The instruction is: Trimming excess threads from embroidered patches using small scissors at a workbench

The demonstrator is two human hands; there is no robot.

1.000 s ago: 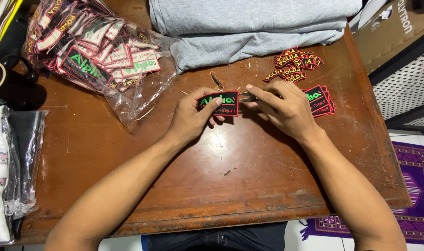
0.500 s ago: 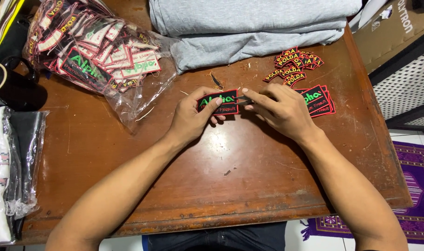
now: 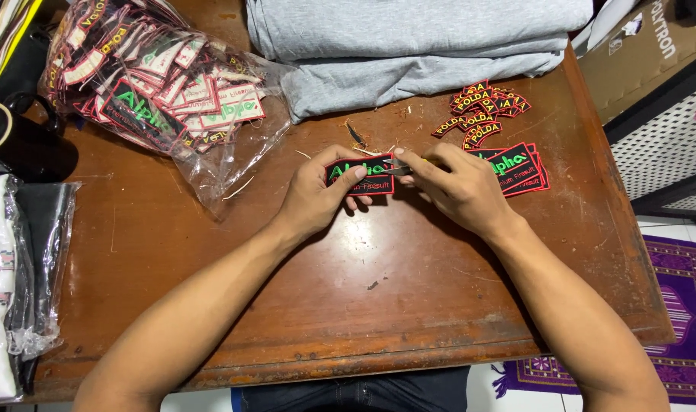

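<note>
Patch [image 3: 359,175], black rectangle, red border, green lettering, pinched by left hand [image 3: 317,194], right hand [image 3: 451,187] pinching small tool at its edge

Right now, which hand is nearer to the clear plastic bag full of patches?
Left. The left hand lies just right of the plastic bag, holding a black patch. The right hand is farther right, beyond that patch.

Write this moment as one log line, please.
left hand: holds black rectangular embroidered patch | right hand: small metal tool at patch edge | surface: brown wooden table
</note>
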